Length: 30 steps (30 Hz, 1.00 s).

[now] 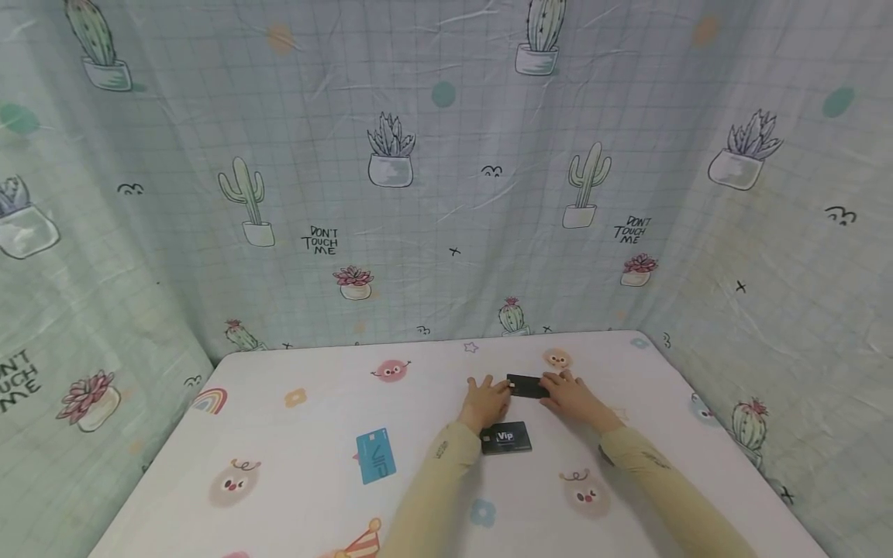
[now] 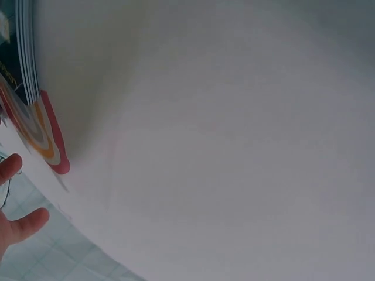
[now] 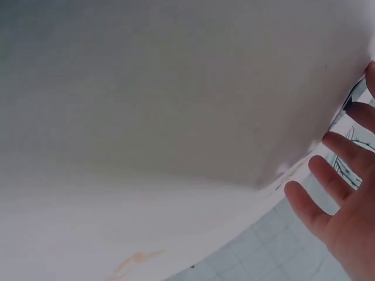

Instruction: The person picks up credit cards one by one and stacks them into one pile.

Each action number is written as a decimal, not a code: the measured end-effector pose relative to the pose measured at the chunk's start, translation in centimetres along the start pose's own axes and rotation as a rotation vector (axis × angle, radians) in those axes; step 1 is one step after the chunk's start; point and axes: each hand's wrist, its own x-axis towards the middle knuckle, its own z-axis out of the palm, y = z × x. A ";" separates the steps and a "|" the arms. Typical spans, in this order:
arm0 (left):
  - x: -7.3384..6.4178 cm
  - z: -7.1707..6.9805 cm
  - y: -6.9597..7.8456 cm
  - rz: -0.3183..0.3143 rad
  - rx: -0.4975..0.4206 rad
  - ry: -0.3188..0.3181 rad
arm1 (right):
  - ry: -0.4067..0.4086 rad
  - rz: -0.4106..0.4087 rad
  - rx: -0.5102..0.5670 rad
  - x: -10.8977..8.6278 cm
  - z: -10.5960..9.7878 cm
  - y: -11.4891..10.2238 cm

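In the head view, a black card (image 1: 528,386) lies between my two hands near the far side of the table. My left hand (image 1: 486,403) has its fingers spread, with fingertips at the card's left end. At the right end, my right hand (image 1: 574,399) pinches the card between thumb and fingers, partly covering it. Just below the left hand is a dark stack marked Vip (image 1: 506,438). Its layered edge (image 2: 28,52) shows in the left wrist view, above two outstretched left fingers. The right wrist view shows the other right fingers (image 3: 334,181) held fairly straight.
A blue VIP card (image 1: 376,456) lies apart, left of the left forearm. The white table (image 1: 300,449) carries printed cartoon figures. Cactus-patterned cloth (image 1: 446,217) hangs behind it and along both sides.
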 end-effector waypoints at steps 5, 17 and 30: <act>0.2 0.2 0.0 0.015 0.002 0.040 | 0.088 -0.116 -0.029 -0.1 -0.1 0.1; 0.2 1.2 -0.2 0.068 0.134 0.065 | 0.172 -0.312 -0.204 0.0 0.7 -0.4; 2.4 4.8 -0.1 0.046 0.093 -0.015 | 0.183 -0.316 -0.258 -0.4 1.2 -0.1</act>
